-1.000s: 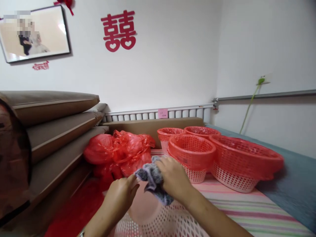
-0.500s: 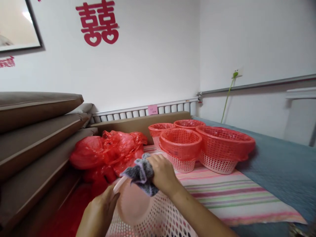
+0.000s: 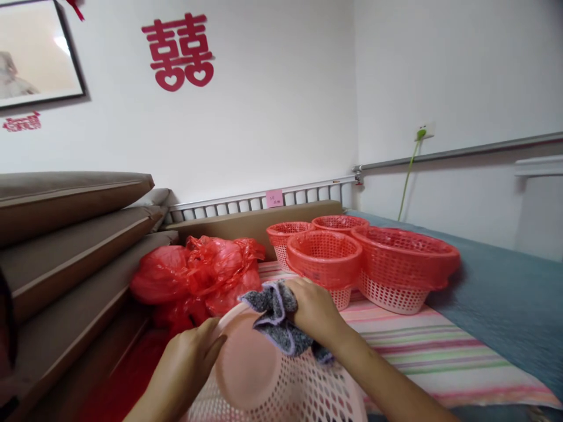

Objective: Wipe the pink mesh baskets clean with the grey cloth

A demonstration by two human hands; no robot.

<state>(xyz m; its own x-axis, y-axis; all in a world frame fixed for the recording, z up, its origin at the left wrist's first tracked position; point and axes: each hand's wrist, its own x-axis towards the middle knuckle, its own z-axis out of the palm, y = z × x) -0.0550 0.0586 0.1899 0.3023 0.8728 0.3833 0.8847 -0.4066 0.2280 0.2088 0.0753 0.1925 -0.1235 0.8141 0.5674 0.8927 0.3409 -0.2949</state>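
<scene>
A pale pink perforated plastic basket [image 3: 255, 375] lies tipped towards me at the bottom centre, its solid round base facing up. My left hand [image 3: 187, 366] grips the basket's left side, fingers curled against the base rim. My right hand [image 3: 314, 310] is closed on a grey cloth with lilac edging [image 3: 275, 319] and presses it against the top of the basket's base.
Several red mesh baskets lined with red bags [image 3: 365, 258] stand on a striped cloth [image 3: 417, 357] over a blue-grey bed cover [image 3: 505, 305]. A heap of red plastic bags [image 3: 193, 275] lies to the left. Stacked brown cushions [image 3: 65, 234] fill the left side.
The view swung right, then settled. My right hand with the cloth has shifted slightly right across the basket base, and my left hand has moved up onto the basket's side.
</scene>
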